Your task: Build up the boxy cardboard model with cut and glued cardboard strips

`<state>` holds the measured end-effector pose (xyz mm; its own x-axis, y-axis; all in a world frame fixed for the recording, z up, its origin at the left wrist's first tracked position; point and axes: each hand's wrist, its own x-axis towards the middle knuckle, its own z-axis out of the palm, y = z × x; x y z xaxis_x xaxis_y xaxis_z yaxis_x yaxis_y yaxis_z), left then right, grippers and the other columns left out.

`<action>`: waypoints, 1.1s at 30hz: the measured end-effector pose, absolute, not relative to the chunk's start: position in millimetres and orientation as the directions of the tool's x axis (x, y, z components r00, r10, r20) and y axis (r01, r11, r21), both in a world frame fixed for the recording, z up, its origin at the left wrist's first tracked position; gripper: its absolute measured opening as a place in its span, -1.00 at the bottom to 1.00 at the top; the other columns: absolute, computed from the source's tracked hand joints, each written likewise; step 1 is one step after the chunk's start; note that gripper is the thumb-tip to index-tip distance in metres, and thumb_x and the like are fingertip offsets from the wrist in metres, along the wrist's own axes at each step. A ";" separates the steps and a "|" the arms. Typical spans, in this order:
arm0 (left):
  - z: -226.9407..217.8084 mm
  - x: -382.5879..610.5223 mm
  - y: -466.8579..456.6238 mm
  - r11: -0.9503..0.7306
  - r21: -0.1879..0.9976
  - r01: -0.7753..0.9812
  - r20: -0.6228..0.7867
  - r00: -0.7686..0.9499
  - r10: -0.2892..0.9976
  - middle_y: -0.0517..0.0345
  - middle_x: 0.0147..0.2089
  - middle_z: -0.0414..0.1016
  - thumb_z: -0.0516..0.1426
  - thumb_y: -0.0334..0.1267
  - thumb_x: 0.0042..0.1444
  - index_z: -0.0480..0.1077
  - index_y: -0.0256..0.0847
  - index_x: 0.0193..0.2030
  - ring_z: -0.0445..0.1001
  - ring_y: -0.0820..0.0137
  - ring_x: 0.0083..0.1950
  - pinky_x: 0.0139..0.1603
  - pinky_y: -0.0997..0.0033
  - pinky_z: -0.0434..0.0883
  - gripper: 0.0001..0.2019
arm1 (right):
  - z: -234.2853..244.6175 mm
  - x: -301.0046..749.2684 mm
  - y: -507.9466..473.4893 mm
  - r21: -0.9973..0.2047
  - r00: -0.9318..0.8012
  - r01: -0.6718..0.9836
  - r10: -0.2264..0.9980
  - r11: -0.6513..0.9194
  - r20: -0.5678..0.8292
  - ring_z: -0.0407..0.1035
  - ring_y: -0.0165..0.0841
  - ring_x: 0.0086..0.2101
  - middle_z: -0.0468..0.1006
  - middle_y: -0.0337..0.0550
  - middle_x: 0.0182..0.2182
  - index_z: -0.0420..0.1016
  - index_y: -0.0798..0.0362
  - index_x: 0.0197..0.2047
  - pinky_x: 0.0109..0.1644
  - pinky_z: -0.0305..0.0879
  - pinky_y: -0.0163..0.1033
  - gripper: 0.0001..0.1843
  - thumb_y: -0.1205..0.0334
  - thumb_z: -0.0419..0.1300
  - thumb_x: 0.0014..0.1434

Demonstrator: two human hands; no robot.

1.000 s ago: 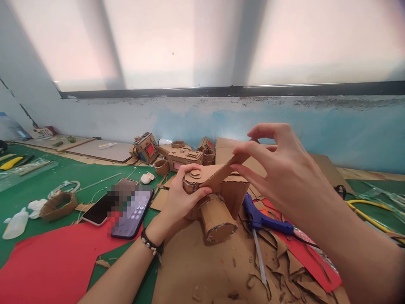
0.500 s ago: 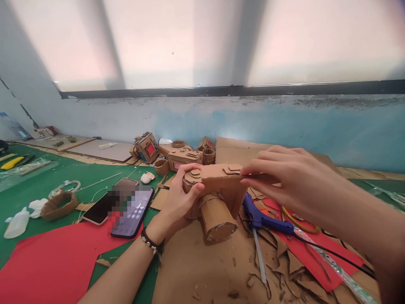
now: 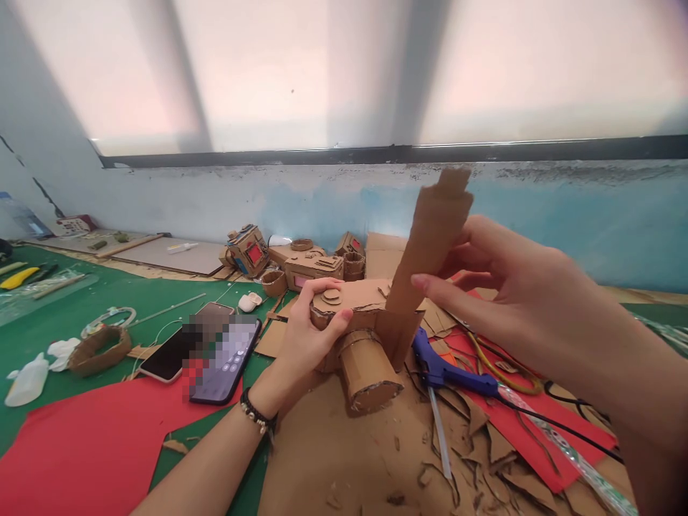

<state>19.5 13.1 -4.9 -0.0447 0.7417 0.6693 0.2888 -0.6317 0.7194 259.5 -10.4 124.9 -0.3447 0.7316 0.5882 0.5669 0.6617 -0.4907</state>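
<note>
Brown strip (image 3: 434, 236) in R hand (image 3: 519, 279); rear cardbd tube (image 3: 353, 270), contents unclear.

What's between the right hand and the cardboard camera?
In the head view, a cardboard strip in the right hand, its lower end at the cardboard camera.

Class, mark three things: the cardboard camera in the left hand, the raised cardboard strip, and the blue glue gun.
Cardboard camera (image 3: 367, 360): head view, on its lens tube.
Cardboard strip (image 3: 433, 238): head view, on its flat face.
Blue glue gun (image 3: 443, 374): head view, on its body.
</note>
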 end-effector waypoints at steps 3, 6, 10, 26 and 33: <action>-4.2 20.0 12.7 -0.631 0.720 0.288 0.669 -0.048 0.742 -0.04 0.22 0.65 0.31 -0.18 0.32 0.42 -0.10 0.08 0.62 0.15 0.28 0.35 0.15 0.50 -0.73 | 125.7 255.6 -10.5 -0.527 -0.328 0.539 0.741 0.656 0.587 0.67 -0.16 -0.34 0.79 -0.19 -0.20 0.53 -0.15 -0.05 -0.34 0.61 -0.09 -0.85 0.06 0.33 0.34; -3.7 20.4 12.9 -0.634 0.719 0.286 0.672 -0.049 0.739 -0.03 0.20 0.66 0.30 -0.19 0.31 0.42 -0.11 0.07 0.63 0.17 0.26 0.32 0.18 0.52 -0.74 | 120.1 252.8 -7.5 -0.492 -0.401 0.574 0.748 0.655 0.528 0.67 -0.18 -0.34 0.78 -0.18 -0.18 0.50 -0.12 -0.06 -0.31 0.58 -0.10 -0.89 0.09 0.28 0.39; -3.4 20.6 12.9 -0.629 0.720 0.293 0.669 -0.052 0.741 -0.01 0.20 0.66 0.29 -0.21 0.31 0.42 -0.10 0.07 0.64 0.18 0.24 0.30 0.20 0.53 -0.75 | 114.3 250.2 -7.1 -0.386 -0.454 0.640 0.732 0.664 0.507 0.66 -0.16 -0.34 0.76 -0.20 -0.26 0.44 -0.12 -0.17 -0.34 0.51 -0.10 -0.89 0.10 0.24 0.43; -7.1 23.7 12.8 -0.630 0.706 0.322 0.682 -0.072 0.728 0.03 0.14 0.68 0.30 -0.13 0.32 0.44 -0.09 0.08 0.66 0.18 0.17 0.22 0.20 0.55 -0.73 | 116.7 241.8 -8.0 -0.346 -0.353 0.698 0.722 0.627 0.595 0.57 -0.19 -0.48 0.75 -0.17 -0.31 0.34 -0.11 -0.21 -0.43 0.29 -0.14 -0.88 0.12 0.21 0.37; -7.3 22.5 12.6 -0.614 0.708 0.350 0.674 -0.077 0.734 0.03 0.11 0.68 0.31 -0.11 0.33 0.44 -0.08 0.09 0.65 0.16 0.14 0.18 0.20 0.55 -0.72 | 116.4 238.4 -8.1 -0.361 -0.355 0.688 0.726 0.630 0.590 0.50 -0.27 -0.53 0.69 -0.23 -0.38 0.20 -0.13 -0.26 -0.44 0.25 -0.19 -0.78 0.15 0.20 0.39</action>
